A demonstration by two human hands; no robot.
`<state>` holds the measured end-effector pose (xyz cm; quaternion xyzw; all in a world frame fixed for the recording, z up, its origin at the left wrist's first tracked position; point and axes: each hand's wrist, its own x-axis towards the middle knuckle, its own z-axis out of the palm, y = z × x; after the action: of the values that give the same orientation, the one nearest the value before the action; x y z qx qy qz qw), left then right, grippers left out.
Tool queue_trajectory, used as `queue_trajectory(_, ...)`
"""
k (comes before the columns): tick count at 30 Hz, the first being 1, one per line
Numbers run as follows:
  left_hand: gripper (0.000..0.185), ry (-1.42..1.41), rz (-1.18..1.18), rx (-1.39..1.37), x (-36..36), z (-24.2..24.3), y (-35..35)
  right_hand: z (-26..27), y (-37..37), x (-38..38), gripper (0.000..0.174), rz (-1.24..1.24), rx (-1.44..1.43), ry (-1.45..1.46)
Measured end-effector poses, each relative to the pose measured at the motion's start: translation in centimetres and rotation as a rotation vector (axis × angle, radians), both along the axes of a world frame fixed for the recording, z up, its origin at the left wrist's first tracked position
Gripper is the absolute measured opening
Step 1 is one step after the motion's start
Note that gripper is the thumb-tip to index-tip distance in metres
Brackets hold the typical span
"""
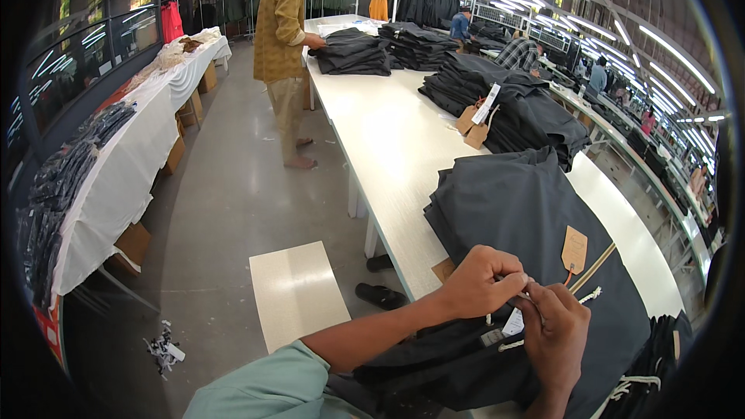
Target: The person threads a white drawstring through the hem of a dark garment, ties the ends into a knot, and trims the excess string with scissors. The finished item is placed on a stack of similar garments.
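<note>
My left hand [486, 279] and my right hand [556, 326] meet fingertip to fingertip above a dark garment. Their thumbs and forefingers pinch a small thin item, mostly hidden by the fingers; I cannot tell what it is. Below them lies the dark garment [465, 361] with a sewn-in label [492, 337], a white printed tag [514, 322] and a white cord [511, 346]. Just beyond is a stack of folded dark garments [506, 203]. On it rests a brown card hang tag [575, 249] with an orange string, beside a tan strip [593, 266].
More dark garment piles [506, 93] with tags stand along the white table [372, 128]. A co-worker [282, 29] handles another pile [352, 52] at its far left side. A low board [297, 291] and a black sandal [381, 295] are by the table's left edge.
</note>
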<state>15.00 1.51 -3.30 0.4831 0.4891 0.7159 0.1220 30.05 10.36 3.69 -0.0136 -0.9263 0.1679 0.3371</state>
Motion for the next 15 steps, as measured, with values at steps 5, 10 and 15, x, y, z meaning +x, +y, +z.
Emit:
queue_trajectory(5,0.048,0.223,0.345,0.027,0.3,-0.1,3.4,-1.0,-0.5,-0.2,0.013,-0.113,0.078,-0.037)
queue_trajectory(10,0.05,0.35,0.487,0.106,0.7,-0.9,3.7,-1.1,-2.2,1.1,0.015,-0.237,0.058,-0.131)
queue_trajectory(15,0.049,0.407,0.605,0.274,2.5,-1.6,4.8,-4.7,-3.8,3.2,0.017,-0.455,0.042,-0.071)
